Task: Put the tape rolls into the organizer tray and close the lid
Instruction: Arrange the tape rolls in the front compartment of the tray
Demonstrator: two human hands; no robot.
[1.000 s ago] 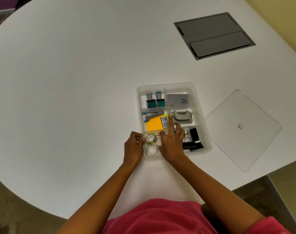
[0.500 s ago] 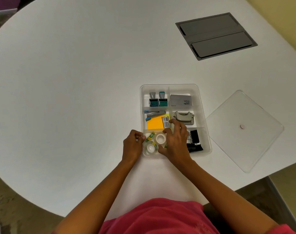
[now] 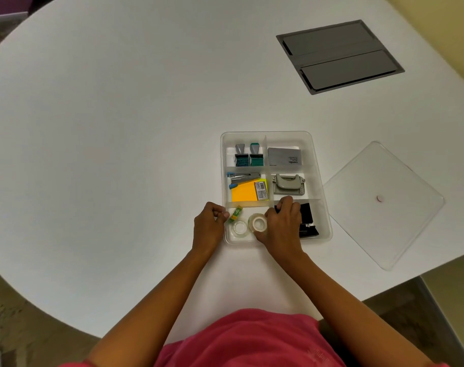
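Note:
The clear organizer tray [image 3: 314, 144] sits on the white table. Its near-left compartment holds two clear tape rolls: one [image 3: 239, 227] lies flat at the left, the other [image 3: 258, 223] leans beside it. My right hand [image 3: 284, 223] rests over the tray's near middle, its thumb and fingers around the right tape roll. My left hand [image 3: 209, 225] is curled against the tray's left wall, pinching its rim. The clear square lid [image 3: 383, 203] lies flat on the table right of the tray.
A small green glue stick [image 3: 235, 213] lies in the tape compartment. Other compartments hold stamps, a stapler, orange sticky notes, a hole punch, a grey box and black binder clips. A grey cable hatch [image 3: 339, 55] is set in the table far right.
My right hand has drawn back from the sticky notes to the right tape roll. The tape rolls have settled side by side and the glue stick now shows.

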